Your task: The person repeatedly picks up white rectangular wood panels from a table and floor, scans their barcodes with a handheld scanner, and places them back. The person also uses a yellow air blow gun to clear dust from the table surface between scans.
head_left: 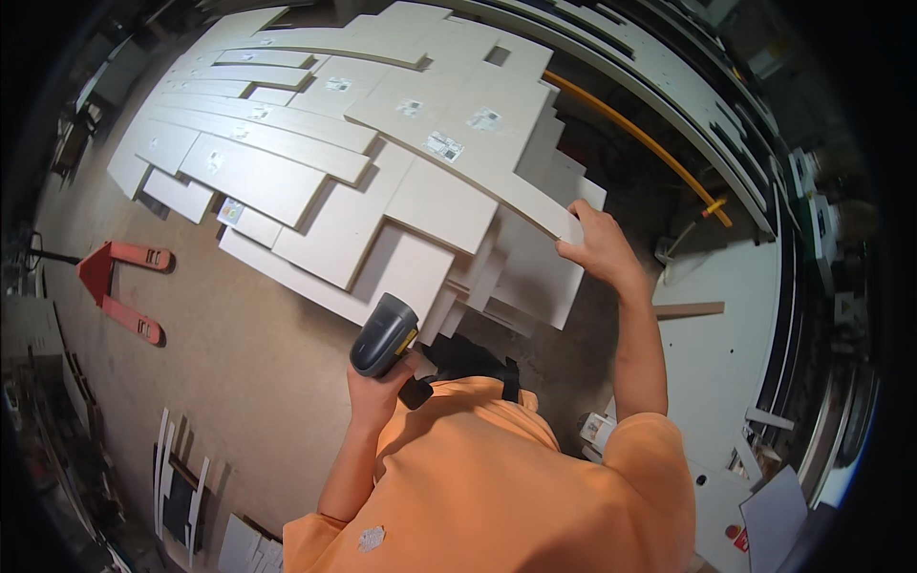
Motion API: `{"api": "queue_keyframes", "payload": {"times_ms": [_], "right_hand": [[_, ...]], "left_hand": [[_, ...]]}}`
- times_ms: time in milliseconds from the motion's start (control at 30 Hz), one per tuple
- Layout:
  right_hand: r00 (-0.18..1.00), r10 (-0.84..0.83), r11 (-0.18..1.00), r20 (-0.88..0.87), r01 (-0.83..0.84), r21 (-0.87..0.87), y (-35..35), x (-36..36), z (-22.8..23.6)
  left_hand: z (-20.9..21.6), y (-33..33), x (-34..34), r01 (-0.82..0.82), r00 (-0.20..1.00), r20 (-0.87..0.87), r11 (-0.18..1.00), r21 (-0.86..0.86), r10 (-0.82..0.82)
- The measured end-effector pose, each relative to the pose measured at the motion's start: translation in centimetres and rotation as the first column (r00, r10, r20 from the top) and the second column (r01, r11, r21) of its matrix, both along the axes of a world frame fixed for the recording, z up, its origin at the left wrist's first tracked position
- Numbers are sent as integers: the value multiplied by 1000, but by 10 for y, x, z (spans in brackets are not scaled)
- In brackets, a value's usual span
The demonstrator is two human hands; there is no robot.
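A dark grey handheld barcode scanner point(384, 334) is in my left hand point(371, 390), its head pointing up toward the stack. My right hand point(602, 246) pinches the near right end of a long, narrow white panel point(535, 199), thumb on one side and fingers on the other. That panel lies on top of a broad stack of white boards point(325, 224) and juts past its right edge. A printed label point(444, 146) sits on the panel's upper face. Similar labels are stuck on several other boards.
A red pallet jack point(100, 277) stands on the floor at left. A yellow bar point(640, 134) curves behind the stack at right. Beside it runs a long white surface point(712, 368) with a brown strip point(690, 310) on it. More boards point(181, 487) stand at lower left.
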State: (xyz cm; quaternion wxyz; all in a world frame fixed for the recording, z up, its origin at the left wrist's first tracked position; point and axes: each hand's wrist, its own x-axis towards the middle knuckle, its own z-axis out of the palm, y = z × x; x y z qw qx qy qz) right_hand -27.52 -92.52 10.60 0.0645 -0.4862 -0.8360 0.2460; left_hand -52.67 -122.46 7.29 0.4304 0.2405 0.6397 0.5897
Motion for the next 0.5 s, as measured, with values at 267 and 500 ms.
{"api": "queue_keyframes", "payload": {"times_ms": [267,500], "right_hand": [[955,-196,971,-224,221,92,-125,134,-32],[828,-434,897,-356,434,-83,-185,222,-49]], "left_hand": [[-40,-37,75,215,976,41,977,-14,-214],[-50,-25,151,411,910,37,911,36,-412]]}}
